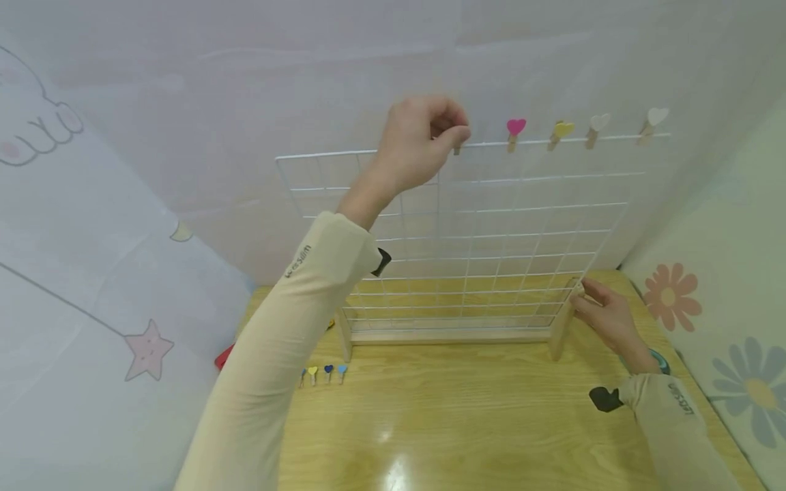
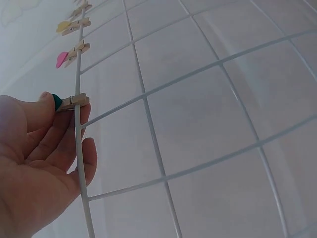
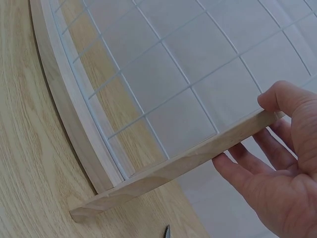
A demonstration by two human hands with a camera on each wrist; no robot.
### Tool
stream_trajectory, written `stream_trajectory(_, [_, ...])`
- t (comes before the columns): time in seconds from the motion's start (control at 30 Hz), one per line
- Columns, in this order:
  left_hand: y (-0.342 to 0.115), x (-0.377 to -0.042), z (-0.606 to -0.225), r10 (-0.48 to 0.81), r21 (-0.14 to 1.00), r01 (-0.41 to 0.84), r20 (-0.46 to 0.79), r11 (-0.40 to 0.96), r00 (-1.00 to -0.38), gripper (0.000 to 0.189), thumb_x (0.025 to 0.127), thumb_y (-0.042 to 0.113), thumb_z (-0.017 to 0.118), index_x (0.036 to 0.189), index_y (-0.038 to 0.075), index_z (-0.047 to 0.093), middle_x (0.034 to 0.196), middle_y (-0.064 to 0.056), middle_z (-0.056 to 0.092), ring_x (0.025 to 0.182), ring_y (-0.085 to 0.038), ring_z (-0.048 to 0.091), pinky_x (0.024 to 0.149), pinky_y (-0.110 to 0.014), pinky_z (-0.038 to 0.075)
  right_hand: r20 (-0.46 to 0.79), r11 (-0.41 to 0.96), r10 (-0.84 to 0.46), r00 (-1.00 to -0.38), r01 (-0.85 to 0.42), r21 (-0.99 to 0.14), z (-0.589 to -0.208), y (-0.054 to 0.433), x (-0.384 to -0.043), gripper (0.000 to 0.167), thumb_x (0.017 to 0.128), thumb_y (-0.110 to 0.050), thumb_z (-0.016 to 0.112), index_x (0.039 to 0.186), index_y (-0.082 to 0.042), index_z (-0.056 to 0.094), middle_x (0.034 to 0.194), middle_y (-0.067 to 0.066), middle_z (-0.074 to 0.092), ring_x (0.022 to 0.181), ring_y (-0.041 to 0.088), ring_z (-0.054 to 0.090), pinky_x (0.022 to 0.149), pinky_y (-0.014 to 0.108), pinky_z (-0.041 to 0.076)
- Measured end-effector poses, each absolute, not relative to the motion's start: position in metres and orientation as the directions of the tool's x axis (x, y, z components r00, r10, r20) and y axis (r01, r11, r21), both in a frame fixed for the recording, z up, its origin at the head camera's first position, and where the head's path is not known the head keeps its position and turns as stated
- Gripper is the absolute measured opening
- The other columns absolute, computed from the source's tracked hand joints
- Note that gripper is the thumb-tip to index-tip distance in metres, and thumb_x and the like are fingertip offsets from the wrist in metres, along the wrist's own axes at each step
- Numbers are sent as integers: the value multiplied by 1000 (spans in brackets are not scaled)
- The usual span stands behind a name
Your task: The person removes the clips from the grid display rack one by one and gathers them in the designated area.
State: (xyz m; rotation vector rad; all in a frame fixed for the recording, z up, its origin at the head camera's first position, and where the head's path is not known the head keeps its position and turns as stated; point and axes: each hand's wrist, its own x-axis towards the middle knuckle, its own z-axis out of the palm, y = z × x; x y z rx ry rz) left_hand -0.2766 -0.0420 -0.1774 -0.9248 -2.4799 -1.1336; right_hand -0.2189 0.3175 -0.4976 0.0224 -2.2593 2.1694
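Observation:
My left hand [image 1: 417, 140] pinches a small wooden clothespin [image 2: 74, 101] at the top wire of the white wire grid [image 1: 325, 155]. The clothespin straddles that wire, and its dark green head shows partly under my thumb. Farther right along the top wire sit a pink heart clothespin [image 1: 516, 126], a yellow one [image 1: 563, 129] and two white ones. Low on the right side, my right hand [image 1: 604, 317] grips the upper end of the stand's wooden side post [image 3: 173, 166], thumb on one side and fingers on the other.
Several heart clothespins, among them a light blue one [image 1: 342, 370] and a dark blue one [image 1: 328, 369], lie in a row on the wooden table [image 1: 467, 416]. A red object [image 1: 224, 356] shows beyond my left sleeve. Near my right wrist is a teal object [image 1: 660, 361].

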Motion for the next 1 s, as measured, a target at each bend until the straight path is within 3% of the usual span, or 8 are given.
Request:
stream_trajectory(0.37, [-43, -279, -186, 346, 624, 652, 553, 430, -758, 9, 93, 8, 62, 89, 3, 68, 78, -2, 67, 68, -11, 58, 69, -18, 45, 23, 33, 0, -1000, -23, -999, -498, 314, -218, 71, 95, -7, 59, 145, 15, 13, 146, 40, 9, 97, -12, 53, 81, 17, 51])
stream_trajectory(0.57, [-47, -274, -174, 273, 672, 682, 625, 288, -731, 9, 93, 4, 62, 86, 1, 67, 77, -5, 67, 67, -13, 58, 68, -21, 46, 33, 19, 4, -999, -33, -999, -496, 312, -218, 72, 94, -4, 59, 145, 16, 12, 146, 41, 7, 95, -14, 54, 79, 16, 51])
stream_trajectory(0.8, [-56, -270, -171, 230, 719, 670, 631, 184, -741, 7, 92, 1, 61, 97, -4, 65, 81, -8, 65, 70, -15, 56, 65, -22, 44, 46, -2, 1, -999, -46, -999, -497, 313, -221, 71, 94, -2, 59, 144, 17, 12, 145, 41, 8, 95, -12, 56, 77, 16, 51])
stream_trajectory(1.0, [-72, -257, -179, 229, 719, 682, 647, 132, -727, 14, 93, 0, 60, 105, -6, 64, 89, -11, 65, 72, -17, 61, 67, -25, 50, 29, 0, 5, -1000, -29, -1000, -499, 314, -222, 73, 93, -3, 60, 144, 17, 11, 147, 40, 7, 94, -12, 56, 77, 17, 52])
